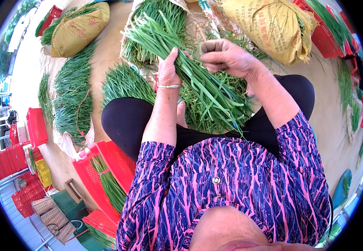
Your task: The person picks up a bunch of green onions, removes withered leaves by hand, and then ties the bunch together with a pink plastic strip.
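My left hand (169, 69) is closed around a thick bunch of long flat green leaves, which look like garlic chives (206, 84). The bunch slants from the pale stem ends at upper left to the leaf tips over my lap. At the bunch's right side is my right hand (220, 58), its fingers bent and thumb near the forefinger; a thin bit of leaf seems to be between the fingertips, but blur hides this. Beneath the bunch, loose trimmed greens (200, 113) lie heaped between my crossed legs.
Ahead, more chives (169, 28) lie on a woven sack. Piles of chives (73, 91) (125, 83) spread to the left. Yellow woven sacks (81, 29) (263, 25) stand at both sides. A red plastic crate (87, 175) with a tied bunch is beside my left knee; another red crate (322, 37) is upper right.
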The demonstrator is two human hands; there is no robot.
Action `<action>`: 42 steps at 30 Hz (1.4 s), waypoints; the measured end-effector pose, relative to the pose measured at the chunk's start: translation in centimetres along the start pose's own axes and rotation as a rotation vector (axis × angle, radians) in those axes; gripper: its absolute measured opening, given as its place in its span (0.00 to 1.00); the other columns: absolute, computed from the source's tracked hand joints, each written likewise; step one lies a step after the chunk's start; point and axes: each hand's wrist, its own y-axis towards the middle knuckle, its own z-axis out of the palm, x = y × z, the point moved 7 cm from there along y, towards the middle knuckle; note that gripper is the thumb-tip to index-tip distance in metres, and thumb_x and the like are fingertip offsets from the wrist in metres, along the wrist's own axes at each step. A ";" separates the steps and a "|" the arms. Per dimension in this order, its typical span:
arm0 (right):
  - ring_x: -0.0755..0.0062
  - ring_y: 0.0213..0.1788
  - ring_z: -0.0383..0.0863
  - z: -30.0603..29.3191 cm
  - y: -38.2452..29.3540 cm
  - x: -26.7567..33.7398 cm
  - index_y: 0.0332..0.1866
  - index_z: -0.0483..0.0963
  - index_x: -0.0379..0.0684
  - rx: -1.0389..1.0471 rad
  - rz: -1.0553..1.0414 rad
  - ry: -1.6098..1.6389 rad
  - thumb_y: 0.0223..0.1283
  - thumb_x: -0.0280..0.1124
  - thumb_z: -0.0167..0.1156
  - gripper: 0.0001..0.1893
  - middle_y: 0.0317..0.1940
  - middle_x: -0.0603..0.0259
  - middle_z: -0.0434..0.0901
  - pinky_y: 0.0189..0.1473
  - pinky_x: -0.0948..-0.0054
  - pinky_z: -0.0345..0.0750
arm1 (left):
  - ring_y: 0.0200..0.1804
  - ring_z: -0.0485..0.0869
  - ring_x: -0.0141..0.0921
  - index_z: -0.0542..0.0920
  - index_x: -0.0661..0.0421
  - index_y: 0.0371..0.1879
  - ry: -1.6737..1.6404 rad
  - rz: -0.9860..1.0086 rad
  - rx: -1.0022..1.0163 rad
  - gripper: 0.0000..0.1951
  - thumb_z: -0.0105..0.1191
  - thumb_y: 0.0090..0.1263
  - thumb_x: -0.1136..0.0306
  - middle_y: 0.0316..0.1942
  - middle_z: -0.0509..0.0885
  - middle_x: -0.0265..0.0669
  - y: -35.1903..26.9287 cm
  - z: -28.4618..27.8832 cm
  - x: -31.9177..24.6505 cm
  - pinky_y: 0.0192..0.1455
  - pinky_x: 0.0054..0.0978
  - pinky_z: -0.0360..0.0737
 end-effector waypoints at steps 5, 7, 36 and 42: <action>0.87 0.19 0.61 -4.7 -2.6 6.1 0.41 0.76 0.42 -0.047 -0.251 0.001 0.66 0.30 0.59 0.05 0.22 0.78 0.69 0.28 0.80 0.65 | 0.38 0.83 0.40 0.75 0.62 0.48 -0.404 -0.095 0.036 0.14 0.50 0.76 0.63 0.34 0.83 0.41 1.1 -2.7 -1.3 0.49 0.44 0.82; 0.83 0.26 0.72 -7.9 -3.8 7.2 0.47 0.76 0.40 -0.314 -0.140 -0.480 0.63 0.33 0.62 0.12 0.28 0.72 0.73 0.32 0.78 0.71 | 0.44 0.79 0.37 0.74 0.63 0.50 -0.553 -0.142 0.120 0.16 0.52 0.75 0.62 0.35 0.82 0.39 0.5 -1.8 -2.2 0.57 0.41 0.76; 0.60 0.27 0.80 5.8 -6.4 6.1 0.30 0.76 0.35 0.030 -0.560 -0.910 0.54 0.27 0.60 0.05 0.24 0.58 0.79 0.35 0.64 0.77 | 0.34 0.75 0.24 0.72 0.61 0.42 -0.689 -0.052 0.158 0.10 0.57 0.66 0.76 0.29 0.75 0.30 0.5 -1.9 -4.1 0.48 0.28 0.75; 0.59 0.37 0.80 6.8 -5.3 4.2 0.35 0.76 0.38 0.079 -0.596 -1.003 0.48 0.23 0.57 0.08 0.31 0.58 0.77 0.43 0.64 0.78 | 0.36 0.75 0.24 0.72 0.62 0.45 -0.562 0.007 0.181 0.11 0.55 0.67 0.75 0.31 0.74 0.30 0.5 -1.6 -4.0 0.50 0.30 0.75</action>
